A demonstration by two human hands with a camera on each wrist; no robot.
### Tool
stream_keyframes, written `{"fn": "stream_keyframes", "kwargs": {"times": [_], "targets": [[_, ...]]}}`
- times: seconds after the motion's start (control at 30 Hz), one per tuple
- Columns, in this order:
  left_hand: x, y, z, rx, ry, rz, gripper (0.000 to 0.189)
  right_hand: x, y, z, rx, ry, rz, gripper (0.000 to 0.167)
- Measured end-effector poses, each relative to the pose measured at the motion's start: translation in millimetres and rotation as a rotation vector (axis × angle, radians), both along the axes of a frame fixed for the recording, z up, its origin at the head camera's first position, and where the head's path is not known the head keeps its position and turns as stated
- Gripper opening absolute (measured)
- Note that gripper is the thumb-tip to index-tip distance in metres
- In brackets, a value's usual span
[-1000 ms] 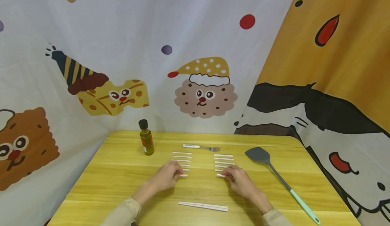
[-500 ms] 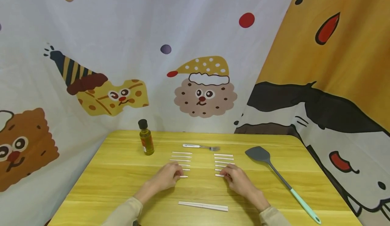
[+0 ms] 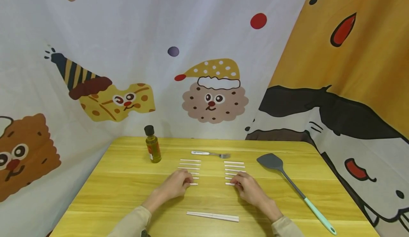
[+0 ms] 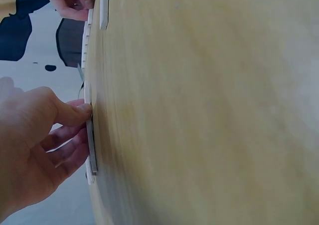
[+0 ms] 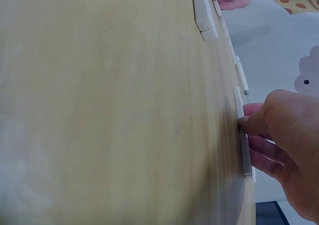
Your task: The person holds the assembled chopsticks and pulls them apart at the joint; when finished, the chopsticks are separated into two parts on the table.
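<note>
My left hand [image 3: 175, 184] pinches a short white chopstick piece [image 3: 194, 184] between thumb and fingers, its narrower end pointing right. Opposite it, my right hand [image 3: 250, 189] pinches another short white chopstick piece [image 3: 228, 183], its left end showing. Both pieces lie low at the tabletop, as the wrist views show, with a gap between their facing ends. Beyond the left hand is a row of slim white pieces [image 3: 190, 164], partly covered by its fingers. A matching row of thicker pieces [image 3: 234, 166] lies beyond the right hand.
Nearer me on the wooden table [image 3: 105, 194] lie long white chopsticks [image 3: 212, 216], side by side. A fork [image 3: 204, 153] lies behind the rows. An oil bottle [image 3: 154, 148] stands back left, and a grey spatula [image 3: 290, 182] with mint handle lies right.
Small shifts only: the right hand's piece has slid slightly left, and the left hand's piece has dipped and come back up. Both hands keep their pinch.
</note>
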State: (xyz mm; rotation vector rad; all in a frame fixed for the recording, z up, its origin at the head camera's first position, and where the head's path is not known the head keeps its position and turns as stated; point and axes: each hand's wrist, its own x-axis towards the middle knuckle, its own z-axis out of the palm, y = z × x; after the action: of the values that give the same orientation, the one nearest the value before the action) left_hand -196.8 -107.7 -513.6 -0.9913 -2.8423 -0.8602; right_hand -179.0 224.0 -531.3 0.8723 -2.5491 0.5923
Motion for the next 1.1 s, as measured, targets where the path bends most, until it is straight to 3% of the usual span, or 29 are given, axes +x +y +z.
{"fn": "stream_keyframes", "kwargs": {"times": [0.53, 0.77, 0.93, 1.1], "targets": [[-2.8, 3.4, -2.1, 0.005, 0.020, 0.006, 0.014, 0.2, 0, -2.8, -0.010, 0.029, 0.011, 0.024], [-3.7, 4.4, -1.6, 0.009, 0.061, -0.002, 0.013, 0.8, 0, 0.3, -0.013, 0.046, 0.025, 0.024], [1.1, 5.7, 8.1, 0.009, 0.079, 0.005, 0.014, 4.3, -6, 13.0, -0.017, 0.097, 0.041, 0.027], [16.2, 11.1, 25.5, -0.019, 0.063, -0.048, 0.014, 15.1, -17, 29.7, -0.025, 0.059, 0.109, 0.025]]}}
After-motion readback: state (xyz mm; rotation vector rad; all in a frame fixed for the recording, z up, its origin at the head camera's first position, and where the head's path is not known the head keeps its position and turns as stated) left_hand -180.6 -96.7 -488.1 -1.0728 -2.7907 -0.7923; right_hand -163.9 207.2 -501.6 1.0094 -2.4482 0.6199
